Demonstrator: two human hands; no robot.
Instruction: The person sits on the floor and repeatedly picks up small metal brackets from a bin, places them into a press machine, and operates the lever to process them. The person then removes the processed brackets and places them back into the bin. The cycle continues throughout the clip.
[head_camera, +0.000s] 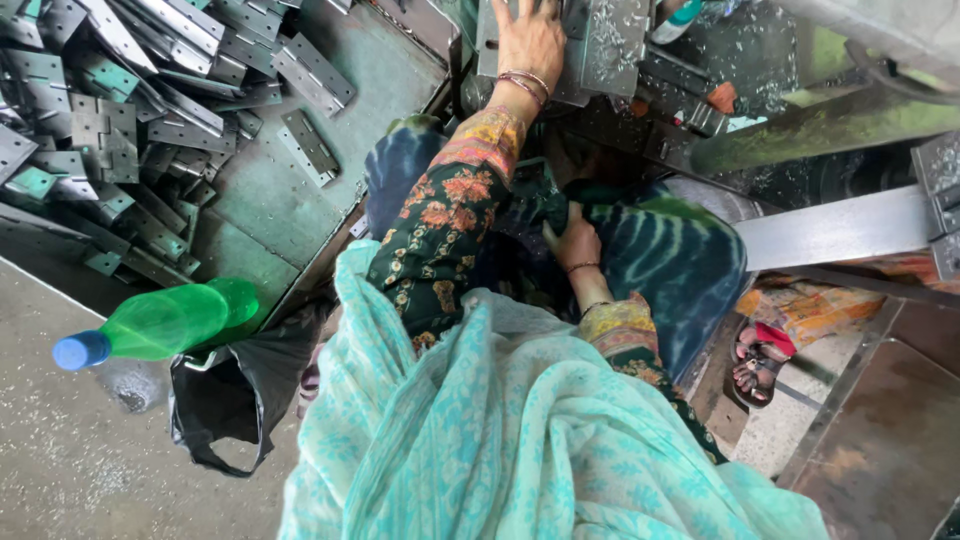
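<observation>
left hand (530, 40): up top, fingers spread flat on a grey metal plate (610, 45), not gripping it
right hand (575, 240): down in my lap, fingers tucked out of sight, can't tell if closed
plate: on the machine surface, right of the hinge pile (120, 110)
bottle (160, 325): green, blue cap, lying beside a black bag (225, 400)

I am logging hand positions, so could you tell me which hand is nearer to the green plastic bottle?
Left. The left hand rests on the metal plates at the top, up and right of the green bottle; the right hand lies in the lap, further right.
</observation>
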